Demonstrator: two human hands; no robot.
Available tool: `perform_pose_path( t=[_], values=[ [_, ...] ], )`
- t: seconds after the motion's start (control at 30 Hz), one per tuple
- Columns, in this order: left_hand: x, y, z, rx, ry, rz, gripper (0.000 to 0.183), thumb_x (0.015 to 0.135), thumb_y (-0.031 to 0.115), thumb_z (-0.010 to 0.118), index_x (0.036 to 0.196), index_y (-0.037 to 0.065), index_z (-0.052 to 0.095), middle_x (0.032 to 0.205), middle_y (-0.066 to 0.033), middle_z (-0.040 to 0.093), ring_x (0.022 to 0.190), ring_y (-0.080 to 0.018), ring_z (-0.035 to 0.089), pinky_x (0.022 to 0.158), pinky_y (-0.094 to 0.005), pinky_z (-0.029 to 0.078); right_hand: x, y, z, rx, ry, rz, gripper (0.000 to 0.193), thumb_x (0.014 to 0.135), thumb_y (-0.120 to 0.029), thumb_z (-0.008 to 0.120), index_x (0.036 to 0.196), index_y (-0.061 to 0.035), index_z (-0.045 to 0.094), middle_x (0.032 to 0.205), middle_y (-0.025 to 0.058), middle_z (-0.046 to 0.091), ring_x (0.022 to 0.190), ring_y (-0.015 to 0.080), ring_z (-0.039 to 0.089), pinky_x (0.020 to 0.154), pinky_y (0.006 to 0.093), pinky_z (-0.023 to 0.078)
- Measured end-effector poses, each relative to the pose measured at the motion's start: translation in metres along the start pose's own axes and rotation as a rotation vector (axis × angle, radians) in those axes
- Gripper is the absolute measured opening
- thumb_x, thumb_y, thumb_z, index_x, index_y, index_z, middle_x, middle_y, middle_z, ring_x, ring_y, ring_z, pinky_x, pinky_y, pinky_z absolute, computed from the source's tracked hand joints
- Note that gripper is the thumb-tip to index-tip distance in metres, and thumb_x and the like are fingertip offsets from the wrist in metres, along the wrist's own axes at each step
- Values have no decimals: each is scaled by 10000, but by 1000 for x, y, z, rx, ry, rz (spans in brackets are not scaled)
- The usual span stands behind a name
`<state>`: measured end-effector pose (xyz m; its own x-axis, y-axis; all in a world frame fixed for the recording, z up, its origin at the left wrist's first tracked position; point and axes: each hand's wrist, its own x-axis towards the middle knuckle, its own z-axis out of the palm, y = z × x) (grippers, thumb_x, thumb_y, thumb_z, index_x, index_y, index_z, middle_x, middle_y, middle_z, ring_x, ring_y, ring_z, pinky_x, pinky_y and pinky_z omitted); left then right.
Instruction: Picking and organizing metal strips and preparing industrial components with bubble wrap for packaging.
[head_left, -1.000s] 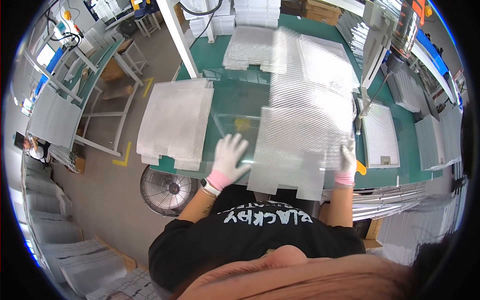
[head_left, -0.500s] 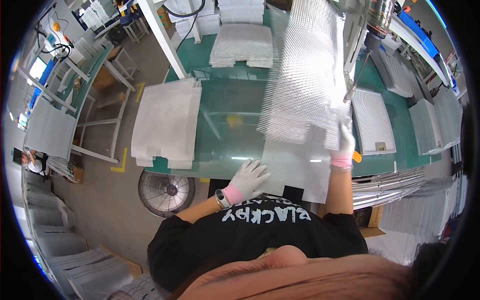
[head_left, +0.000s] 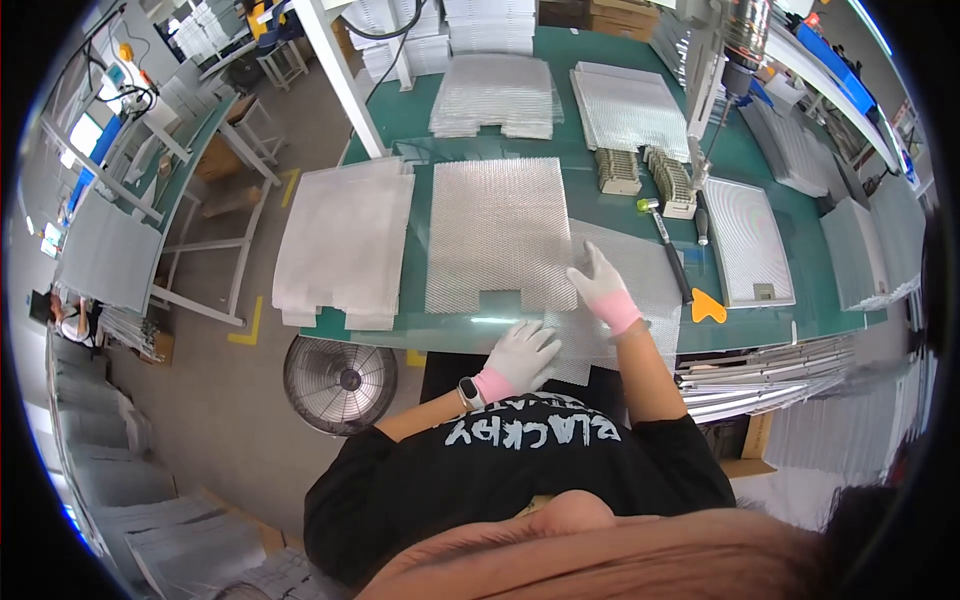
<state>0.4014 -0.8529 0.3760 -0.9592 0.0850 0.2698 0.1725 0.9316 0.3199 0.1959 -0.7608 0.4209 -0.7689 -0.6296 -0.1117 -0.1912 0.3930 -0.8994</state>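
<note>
A silvery mesh sheet (head_left: 495, 230) with a notch in its near edge lies flat on the green table in front of me. To its right a second, thinner-looking mesh sheet (head_left: 645, 270) lies askew, its near corner reaching past the table edge. My right hand (head_left: 600, 288), in a white glove with a pink cuff, rests at the right edge of the first sheet over the second, thumb and fingers apart. My gloved left hand (head_left: 522, 358) lies by the table's near edge, beside the askew sheet's near corner, fingers stretched out. Neither hand visibly grips anything.
A stack of pale sheets (head_left: 345, 240) is at the left, another stack (head_left: 495, 95) at the back. On the right are a hammer (head_left: 668, 250), an orange scraper-like piece (head_left: 708, 307), a screwdriver-like tool (head_left: 702, 226), beige clip-like blocks (head_left: 672, 185) and a framed mesh panel (head_left: 750, 245). A floor fan (head_left: 342, 383) stands left.
The large shiny mesh sheet on the right has been brought left and laid flat in the middle, uncovering the tools and blocks. My right hand has moved left; my left hand slightly right.
</note>
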Motion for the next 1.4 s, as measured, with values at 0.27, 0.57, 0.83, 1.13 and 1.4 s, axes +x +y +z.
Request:
perform_pose_path(
  t=[0.27,0.57,0.83,1.13,1.4],
  values=[
    [9,4,-21,-334,112,-140,497,872,58,580,1361,9,506,1406,-230,509,1151,-421,580,965,-462,491,-125,36,-141,-857,511,-94,640,847,-269,725,1322,101,507,1310,304,543,1266,467,476,1107,493,375],
    [-1,3,-13,-240,-86,94,508,858,186,650,1312,-8,530,1353,-235,559,986,-389,675,819,-447,555,-203,54,-129,830,304,333,733,926,-113,633,1563,-83,270,838,61,611,643,135,616,575,269,549],
    [64,-62,-73,-46,383,-76,485,900,309,637,1306,47,590,1405,-189,552,1310,-417,490,1087,-488,377,-185,-4,-162,777,288,62,705,898,-22,585,1526,50,272,804,82,622,613,157,624,556,247,516],
    [79,-109,-28,240,-256,-453,776,924,602,517,1510,107,398,1585,-156,342,1437,-431,305,1132,-609,273,-210,-24,-163,553,336,49,650,887,-1,557,1492,71,331,804,101,668,631,133,667,541,221,517],
    [84,-109,-44,190,-264,-392,707,923,592,529,1438,109,504,1528,-147,423,1362,-383,419,1067,-537,415,-217,47,-152,436,310,252,471,880,-1,545,1346,66,544,946,135,712,649,113,672,549,226,533]
  ],
)
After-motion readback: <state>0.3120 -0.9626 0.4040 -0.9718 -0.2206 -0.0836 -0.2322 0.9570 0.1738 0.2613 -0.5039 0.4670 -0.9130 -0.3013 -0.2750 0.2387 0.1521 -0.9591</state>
